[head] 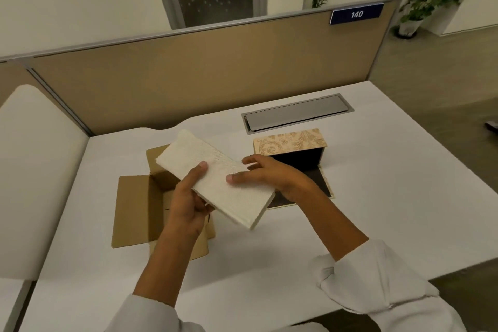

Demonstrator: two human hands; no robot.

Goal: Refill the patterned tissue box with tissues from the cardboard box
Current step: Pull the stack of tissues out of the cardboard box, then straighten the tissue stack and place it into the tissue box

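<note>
Tissues: we hold a white stack of tissues [215,178] in the air, tilted, above the desk [377,197] between the two boxes.
Left hand: our left hand [188,202] pinches the stack's near long edge, thumb on top, fingers curled underneath.
Right hand: our right hand [269,175] lies on the stack's right part with fingers spread; whether it clasps the underside we cannot tell.
Cardboard box: the cardboard box [151,205] sits open on the left, flaps folded out, partly under the stack.
Tissue box: the patterned tissue box [291,143] lies on the right, dark inside facing us, its lid [320,180] flat on the desk.
Behind: a grey cable hatch [296,113] and a tan partition [188,73].
</note>
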